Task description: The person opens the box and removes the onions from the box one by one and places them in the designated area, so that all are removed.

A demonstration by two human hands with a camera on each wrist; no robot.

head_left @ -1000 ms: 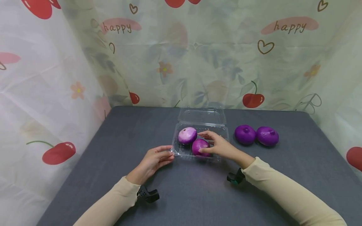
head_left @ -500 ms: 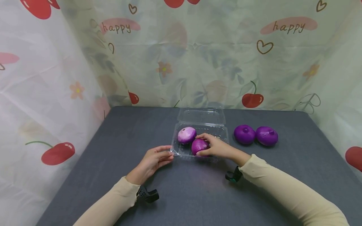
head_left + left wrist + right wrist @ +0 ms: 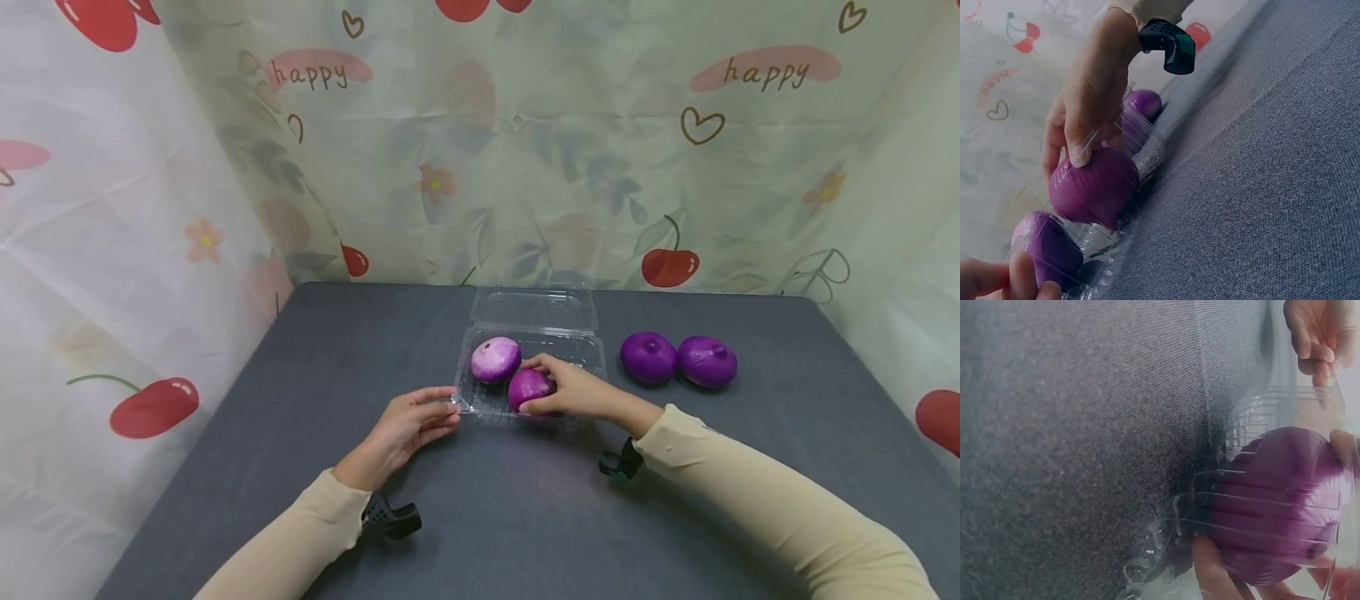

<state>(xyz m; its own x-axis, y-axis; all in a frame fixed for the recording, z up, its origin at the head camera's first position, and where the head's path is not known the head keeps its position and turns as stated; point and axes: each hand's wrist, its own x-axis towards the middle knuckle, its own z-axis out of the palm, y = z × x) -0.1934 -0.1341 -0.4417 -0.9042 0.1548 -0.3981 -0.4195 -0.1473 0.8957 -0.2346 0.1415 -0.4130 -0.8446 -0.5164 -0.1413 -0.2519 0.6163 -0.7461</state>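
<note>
A clear plastic clamshell box sits on the dark table, its lid folded back. My left hand pinches the box's front left corner; the right wrist view shows thumb and fingertips meeting on the rim. Inside the box, my right hand grips a purple onion near the front, thumb on the near side and fingers round the back. In the left wrist view this onion is seen through the clear wall. A paler purple onion lies behind and left of it in the box.
Two more purple onions lie side by side on the table, right of the box. The dark cloth-covered table ends at a printed curtain behind. Black wrist cameras hang under both wrists.
My right hand's fingers have closed in on the front onion, which has hardly shifted. The left hand has stayed at the box's corner.
</note>
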